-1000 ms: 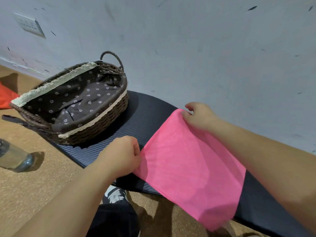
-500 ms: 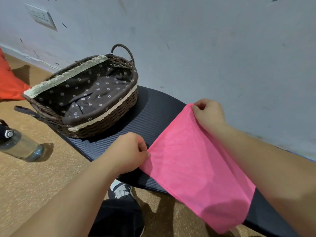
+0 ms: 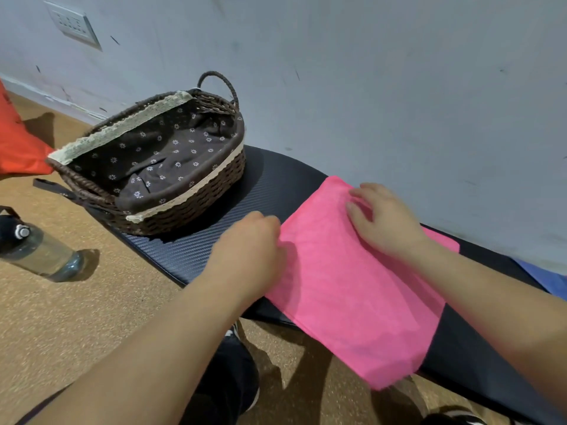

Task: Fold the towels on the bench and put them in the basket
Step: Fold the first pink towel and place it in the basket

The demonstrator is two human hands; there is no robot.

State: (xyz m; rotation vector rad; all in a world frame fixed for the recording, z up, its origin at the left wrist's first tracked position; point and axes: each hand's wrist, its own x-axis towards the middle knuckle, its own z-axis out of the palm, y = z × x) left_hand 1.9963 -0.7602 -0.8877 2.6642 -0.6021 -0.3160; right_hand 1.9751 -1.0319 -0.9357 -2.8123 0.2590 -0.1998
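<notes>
Status of work: the wicker basket [image 3: 190, 213] stands at the left end of the table [image 3: 264, 179] and holds only its flowered lining, so no towel has been delivered. One pink towel [image 3: 352, 286] lies spread on the table to the right of the basket and apart from it, with its near end hanging over the front edge. A second pink edge shows past the right wrist, so we judge that at least one fold is made. Further folding and the transfer to the basket remain. A blue item [image 3: 552, 277] sits at the far right, cut off by the frame.

Hands: the right hand [image 3: 380, 219] rests palm down on the towel's far left corner, its fingers [image 3: 357, 207] straight and slightly spread, pressing the cloth flat. The left hand [image 3: 248, 250] sits at the towel's left edge with its knuckles toward us. Its fingers curl under and are blurred, so we cannot tell whether they pinch the edge or merely touch it.

Other items noted: a water bottle [image 3: 40, 253] lying on the floor and a red cloth [image 3: 18, 142] at the left margin.
</notes>
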